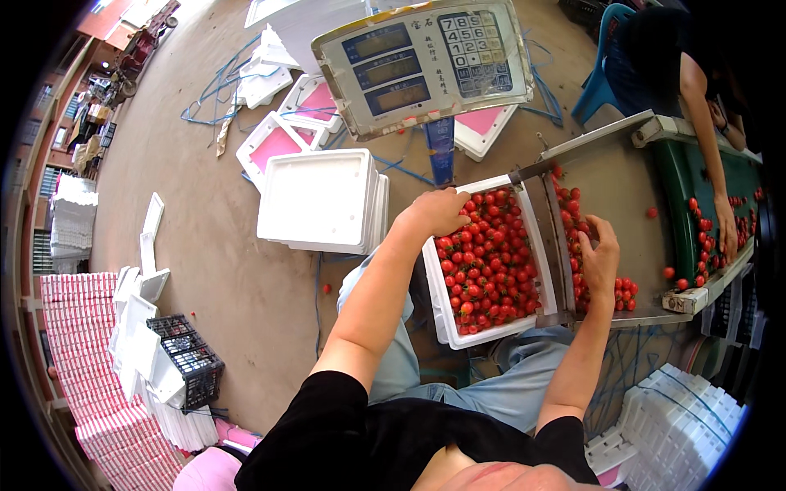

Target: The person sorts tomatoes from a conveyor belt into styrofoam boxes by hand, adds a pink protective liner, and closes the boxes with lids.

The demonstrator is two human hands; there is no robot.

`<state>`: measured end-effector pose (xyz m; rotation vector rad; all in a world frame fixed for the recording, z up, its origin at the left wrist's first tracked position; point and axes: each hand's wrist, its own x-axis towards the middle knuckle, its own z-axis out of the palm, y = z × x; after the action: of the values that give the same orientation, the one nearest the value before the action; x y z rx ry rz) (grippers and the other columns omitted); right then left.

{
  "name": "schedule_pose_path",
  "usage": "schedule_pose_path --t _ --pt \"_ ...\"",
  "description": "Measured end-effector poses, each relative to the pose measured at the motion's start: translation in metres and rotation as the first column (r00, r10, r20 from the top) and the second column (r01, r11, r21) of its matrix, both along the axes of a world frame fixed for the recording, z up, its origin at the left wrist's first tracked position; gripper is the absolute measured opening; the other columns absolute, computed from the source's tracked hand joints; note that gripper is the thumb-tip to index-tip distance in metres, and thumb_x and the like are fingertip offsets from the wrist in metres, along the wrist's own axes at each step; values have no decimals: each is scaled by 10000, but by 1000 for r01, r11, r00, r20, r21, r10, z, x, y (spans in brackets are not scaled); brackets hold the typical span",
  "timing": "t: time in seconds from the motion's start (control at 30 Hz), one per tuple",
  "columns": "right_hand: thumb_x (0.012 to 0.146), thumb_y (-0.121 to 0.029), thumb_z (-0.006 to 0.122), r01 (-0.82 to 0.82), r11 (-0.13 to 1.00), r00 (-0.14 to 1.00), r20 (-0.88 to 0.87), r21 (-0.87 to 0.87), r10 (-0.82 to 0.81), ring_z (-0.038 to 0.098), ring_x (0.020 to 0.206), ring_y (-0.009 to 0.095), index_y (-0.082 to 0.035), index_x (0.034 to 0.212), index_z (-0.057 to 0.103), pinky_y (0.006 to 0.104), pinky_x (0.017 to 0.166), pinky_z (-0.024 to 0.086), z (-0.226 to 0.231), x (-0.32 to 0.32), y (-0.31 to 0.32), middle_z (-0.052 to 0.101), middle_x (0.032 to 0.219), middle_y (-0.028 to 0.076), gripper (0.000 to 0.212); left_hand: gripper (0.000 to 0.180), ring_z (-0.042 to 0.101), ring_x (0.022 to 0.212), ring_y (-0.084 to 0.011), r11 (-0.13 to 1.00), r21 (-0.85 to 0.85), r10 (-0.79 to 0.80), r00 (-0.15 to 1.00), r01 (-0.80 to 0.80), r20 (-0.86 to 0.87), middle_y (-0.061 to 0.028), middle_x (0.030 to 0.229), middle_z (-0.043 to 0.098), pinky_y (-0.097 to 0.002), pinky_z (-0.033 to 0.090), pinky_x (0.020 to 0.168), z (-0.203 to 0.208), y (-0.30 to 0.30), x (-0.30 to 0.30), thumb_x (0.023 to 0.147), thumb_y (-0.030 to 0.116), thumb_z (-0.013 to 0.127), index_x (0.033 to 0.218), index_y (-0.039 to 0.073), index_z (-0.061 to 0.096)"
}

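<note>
Cherry tomatoes (491,262): heaped in a white foam box (439,307) before the person, with more along the side of a metal tray (626,188) nearest that box.
Left grip: the left hand (431,214) bends over the box's far left corner, fingertips by the fruit; from here I can't tell whether it pinches anything.
Right grip: the right hand (602,255) is over the tray's tomatoes, thumb spread apart from the curved fingers.
Green belt (675,188): at the tray's right end, tomatoes on it, a co-worker's hand (726,225) among them.
Scale display (417,69): up on a blue post (440,151) beyond the box.
Floor at left: white foam stack (315,196) nearby, black crate (188,360) farther off.
</note>
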<state>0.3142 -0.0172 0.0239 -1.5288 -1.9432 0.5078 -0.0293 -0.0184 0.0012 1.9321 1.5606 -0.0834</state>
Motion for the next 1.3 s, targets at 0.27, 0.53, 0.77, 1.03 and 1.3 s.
schedule_pose_path --t 0.27,0.53,0.77,1.03,1.3 --pt "818 -35 693 -14 998 970 241 -61 29 540 1121 366 -32 1177 605 436 959 454 -7 11 -2 590 1182 153 370 520 571 1176 -383 1000 -27 5 1000 -5 -22 -196 1294 567 -472 469 987 5 -3 0 918 340 586 1382 115 514" --pt "795 -42 657 14 975 896 436 -223 87 518 1095 457 -142 1283 544 491 957 463 -22 15 5 534 1184 196 511 486 581 1139 -408 1000 19 -16 1000 16 -20 -230 1196 606 -480 471 971 -11 1 -1 901 339 599 1302 70 538" --pt "771 -56 659 7 958 957 279 -286 76 594 947 414 -112 1226 579 463 873 506 -27 19 12 523 1102 212 465 467 581 1146 -389 999 32 -20 998 19 53 -223 1207 607 -484 476 955 0 -2 7 913 346 609 1277 60 547" --pt "743 -58 663 49 958 992 123 -283 -15 584 832 305 -59 995 623 384 804 505 -35 30 15 550 993 148 255 499 576 1150 -389 1000 22 -15 998 14 57 -224 1226 594 -470 464 976 5 -4 7 919 325 612 1336 66 523" --pt "798 -55 690 13 944 935 -332 -329 -129 564 782 110 -50 923 638 272 754 488 -12 26 15 569 948 21 135 494 561 1165 -387 1000 3 -3 999 3 53 -220 1249 582 -458 451 986 9 -4 2 933 298 593 1347 41 513"
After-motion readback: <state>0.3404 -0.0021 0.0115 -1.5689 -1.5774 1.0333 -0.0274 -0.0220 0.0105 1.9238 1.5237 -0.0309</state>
